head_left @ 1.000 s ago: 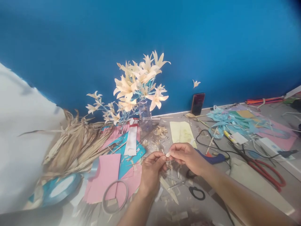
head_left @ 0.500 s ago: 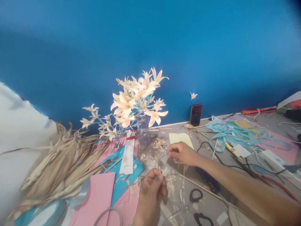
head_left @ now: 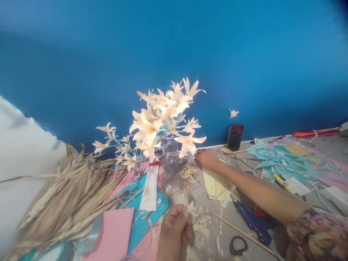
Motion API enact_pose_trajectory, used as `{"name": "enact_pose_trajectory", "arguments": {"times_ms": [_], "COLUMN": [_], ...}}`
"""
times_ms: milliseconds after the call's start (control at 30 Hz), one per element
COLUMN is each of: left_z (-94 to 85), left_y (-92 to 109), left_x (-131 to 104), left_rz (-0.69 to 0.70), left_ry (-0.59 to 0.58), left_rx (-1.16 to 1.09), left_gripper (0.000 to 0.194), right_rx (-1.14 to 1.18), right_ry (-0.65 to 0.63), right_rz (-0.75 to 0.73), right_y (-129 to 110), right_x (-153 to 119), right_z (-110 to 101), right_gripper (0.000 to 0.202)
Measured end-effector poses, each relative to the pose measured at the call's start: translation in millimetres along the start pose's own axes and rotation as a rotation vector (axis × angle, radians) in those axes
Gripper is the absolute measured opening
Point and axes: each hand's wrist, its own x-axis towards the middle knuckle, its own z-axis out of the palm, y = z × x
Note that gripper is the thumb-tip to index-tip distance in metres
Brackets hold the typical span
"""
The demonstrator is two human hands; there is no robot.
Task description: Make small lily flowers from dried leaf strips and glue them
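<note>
My left hand (head_left: 176, 226) is closed in a pinch at the bottom centre. Between thumb and fingertips it holds a thin pale stick (head_left: 185, 203); a cream petal-like piece shows beside its tip. My right hand (head_left: 208, 159) reaches to the back, just right of the clear bottle (head_left: 170, 154), with curled fingers. Whatever is in those fingers is hidden. Below that wrist lies a pale yellow sheet (head_left: 216, 185). Cream flowers (head_left: 174, 105) on blue stems fill the bottle. Cream petal pieces (head_left: 189, 173) lie scattered between the two hands.
A blue glue gun (head_left: 252, 221), a black scissor handle (head_left: 238, 245) and a long thin stick (head_left: 239, 231) lie under my right arm. Dried husks (head_left: 65, 195) and pink sheets (head_left: 116, 228) lie left. A phone (head_left: 235, 137) leans on the wall, near blue ribbons (head_left: 282, 159).
My right hand has moved from over the petal scraps back toward the wall, beside the bottle. My left hand keeps its pinch. The view has shifted slightly.
</note>
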Motion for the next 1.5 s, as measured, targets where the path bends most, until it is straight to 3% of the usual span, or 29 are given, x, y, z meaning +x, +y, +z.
{"name": "enact_pose_trajectory", "arguments": {"times_ms": [200, 300, 367, 433, 633, 833, 1033, 1233, 1500], "left_z": [2.7, 8.6, 12.3, 14.9, 17.7, 20.5, 22.1, 26.5, 24.2], "left_y": [3.2, 9.5, 13.3, 14.7, 8.8, 7.8, 8.0, 11.7, 9.9], "left_x": [-1.8, -7.0, -10.9, -14.8, -29.4, -38.7, -41.0, -42.4, -39.6], "left_rz": [0.03, 0.084, 0.111, 0.13, 0.271, 0.341, 0.286, 0.18, 0.211], "left_ry": [0.027, 0.063, 0.067, 0.038, -0.013, -0.061, -0.104, -0.127, -0.12], "left_rx": [-0.02, 0.003, 0.027, 0.048, 0.203, 0.273, 0.23, 0.034, 0.062], "left_gripper": [0.038, 0.032, 0.031, 0.031, 0.03, 0.024, 0.022, 0.029, 0.028], "right_rx": [0.193, 0.391, 0.707, 0.78, 0.696, 0.649, 0.624, 0.652, 0.682], "right_ry": [-0.045, -0.185, -0.366, -0.438, -0.389, -0.347, -0.321, -0.335, -0.355], "right_rz": [-0.073, -0.218, -0.337, -0.399, -0.427, -0.361, -0.302, -0.328, -0.308], "right_y": [-3.5, -13.8, -23.8, -35.1, -62.5, -68.7, -71.7, -72.5, -68.5], "right_x": [-23.8, -56.9, -80.7, -100.4, -130.1, -142.8, -151.5, -154.4, -150.1], "right_z": [-26.9, -50.5, -65.0, -76.3, -91.5, -99.9, -105.2, -105.9, -104.5], "right_gripper": [0.026, 0.028, 0.021, 0.016, 0.012, 0.011, 0.011, 0.009, 0.008]}}
